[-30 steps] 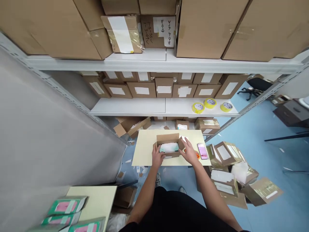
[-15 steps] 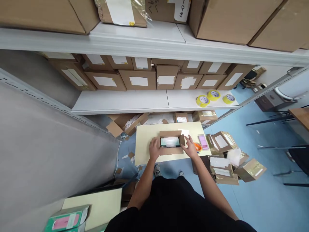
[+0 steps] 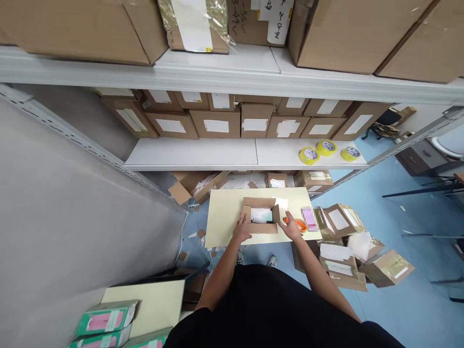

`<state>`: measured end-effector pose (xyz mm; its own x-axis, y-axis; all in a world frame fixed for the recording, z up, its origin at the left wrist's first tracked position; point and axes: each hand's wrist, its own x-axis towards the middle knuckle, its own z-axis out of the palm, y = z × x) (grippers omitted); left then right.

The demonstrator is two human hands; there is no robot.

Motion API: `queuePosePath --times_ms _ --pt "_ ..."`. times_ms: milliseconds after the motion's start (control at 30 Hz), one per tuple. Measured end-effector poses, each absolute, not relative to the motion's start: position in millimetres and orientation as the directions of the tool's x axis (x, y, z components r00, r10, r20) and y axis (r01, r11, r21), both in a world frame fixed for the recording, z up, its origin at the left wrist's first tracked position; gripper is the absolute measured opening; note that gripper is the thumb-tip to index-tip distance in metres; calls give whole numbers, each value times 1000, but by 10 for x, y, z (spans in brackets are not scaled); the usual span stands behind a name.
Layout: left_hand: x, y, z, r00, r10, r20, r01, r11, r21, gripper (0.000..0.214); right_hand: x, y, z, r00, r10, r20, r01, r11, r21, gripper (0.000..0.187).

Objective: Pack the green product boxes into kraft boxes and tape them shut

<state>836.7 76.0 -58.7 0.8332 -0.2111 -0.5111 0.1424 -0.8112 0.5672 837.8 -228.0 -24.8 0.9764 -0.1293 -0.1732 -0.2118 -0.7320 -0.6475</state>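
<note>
A small open cardboard box [image 3: 261, 228] sits on a pale yellow table [image 3: 224, 217], with a white and teal packet [image 3: 261, 215] inside it. My left hand [image 3: 242, 231] rests against the box's left near corner, fingers curled on the flap. My right hand [image 3: 292, 228] is off the box to its right, fingers spread, reaching over an orange object [image 3: 300, 224] that it partly hides. A phone [image 3: 309, 218] lies just beyond that.
A metal shelf [image 3: 224, 154] holds rows of labelled cartons and three yellow tape rolls [image 3: 326, 151]. Taped parcels [image 3: 348, 246] are heaped on the blue floor at the right. Green and pink boxes [image 3: 105, 321] lie on a second table near left. A grey wall stands at the left.
My right hand has left the box's right flap and moved right toward the orange object. My left hand stays at the box's left side. The view shifted slightly.
</note>
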Motion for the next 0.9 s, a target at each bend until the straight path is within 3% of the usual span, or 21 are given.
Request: queuePosePath --times_ms 100,267,400,500,667,800,900 --pt "8362 773 -607 820 -186 -541 113 -874 472 133 8400 -2186 -362 985 -3 -171 -123 -709 -695 79" --pt "8404 829 -554 768 -213 -605 114 -883 456 127 8412 -2032 -547 916 271 -297 -62 -637 -769 90" --pt "8498 915 -458 724 -261 -638 99 -876 471 116 8388 -2010 -627 893 325 -310 -65 -591 -804 96" --pt "8623 967 -371 722 -247 -647 119 -876 467 85 8349 -2042 -630 933 269 -240 -51 -560 -827 91" --pt "8732 861 -251 838 -78 -541 167 -906 388 54 8352 -2077 -601 960 -20 -279 -232 -613 -755 46" --pt "8631 658 -226 893 170 -417 304 -911 280 56 8412 -2031 -592 899 -200 -390 -414 -676 -609 48" --pt "8604 576 -211 900 227 -373 338 -903 266 72 8429 -2002 -588 837 -291 -464 -529 -647 -550 62"
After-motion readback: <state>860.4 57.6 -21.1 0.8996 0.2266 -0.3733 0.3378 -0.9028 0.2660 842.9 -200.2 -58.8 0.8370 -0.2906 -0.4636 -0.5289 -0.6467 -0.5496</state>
